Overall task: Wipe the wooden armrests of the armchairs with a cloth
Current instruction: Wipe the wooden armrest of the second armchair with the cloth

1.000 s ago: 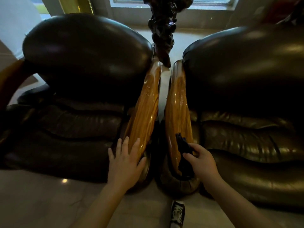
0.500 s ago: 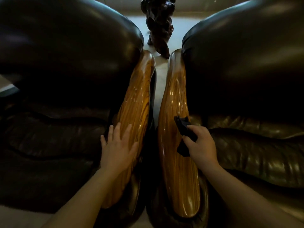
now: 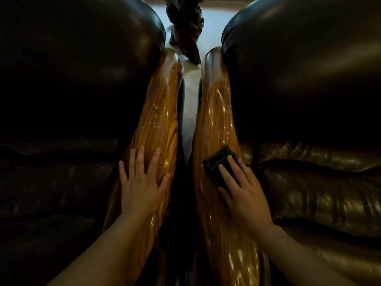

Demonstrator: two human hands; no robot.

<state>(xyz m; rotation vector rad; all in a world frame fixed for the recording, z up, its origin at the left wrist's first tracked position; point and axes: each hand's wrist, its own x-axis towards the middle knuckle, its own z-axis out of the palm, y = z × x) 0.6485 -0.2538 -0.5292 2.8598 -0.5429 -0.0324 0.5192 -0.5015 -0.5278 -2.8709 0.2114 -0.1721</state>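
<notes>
Two dark leather armchairs side by side, narrow strip of pale floor between. Left hand flat, fingers spread, palm down on left wooden armrest about midway along. Right hand fingers extended, pressing dark cloth flat onto right wooden armrest, also midway along. Small white specks on both armrests ahead of hands. Dark carved wooden object on floor beyond far ends of armrests.
</notes>
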